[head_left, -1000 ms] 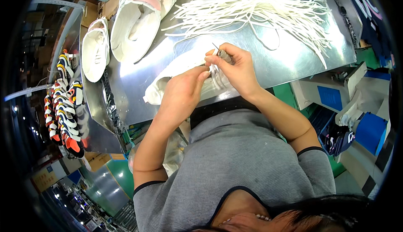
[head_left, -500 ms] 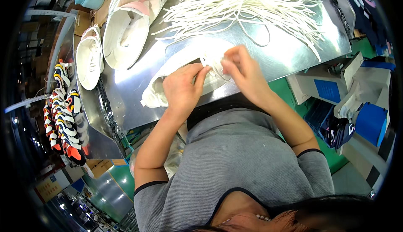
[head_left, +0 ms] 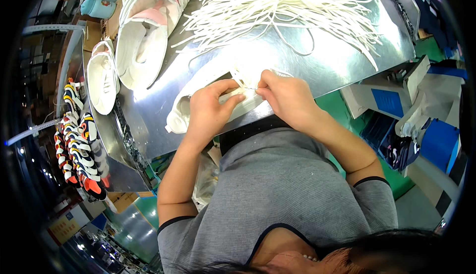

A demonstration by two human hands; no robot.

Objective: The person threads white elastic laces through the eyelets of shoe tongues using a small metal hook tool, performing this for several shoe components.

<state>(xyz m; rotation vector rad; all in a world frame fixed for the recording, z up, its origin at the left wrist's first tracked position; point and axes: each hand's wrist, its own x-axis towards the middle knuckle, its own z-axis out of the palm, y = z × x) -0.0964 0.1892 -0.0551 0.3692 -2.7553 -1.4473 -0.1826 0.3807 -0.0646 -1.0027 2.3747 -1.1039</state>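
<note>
A white shoe (head_left: 179, 111) lies on the metal table in front of me, its toe end toward the right and its opening toward the left. My left hand (head_left: 210, 108) is closed on the shoe's upper at the lacing, fingers at the opening and thumb along the near side. Close beside it, my right hand (head_left: 287, 100) pinches a white shoelace (head_left: 246, 82) between thumb and forefinger over the eyelets. The fingertips partly hide the eyelets and the lace end. Beyond the shoe spreads a loose pile of white shoelaces (head_left: 282, 11).
Stacked white and pink shoes (head_left: 144, 46) stand at the table's far left, beside a single white shoe (head_left: 102, 83). A light-blue bottle (head_left: 99, 8) is behind them. Rows of colourful shoes (head_left: 79, 140) sit lower left. Right of the table is a rack with blue bins (head_left: 439, 142).
My right hand has come down from its raised position to the lacing, close to the left. My left hand has shifted slightly, its thumb now lower on the shoe.
</note>
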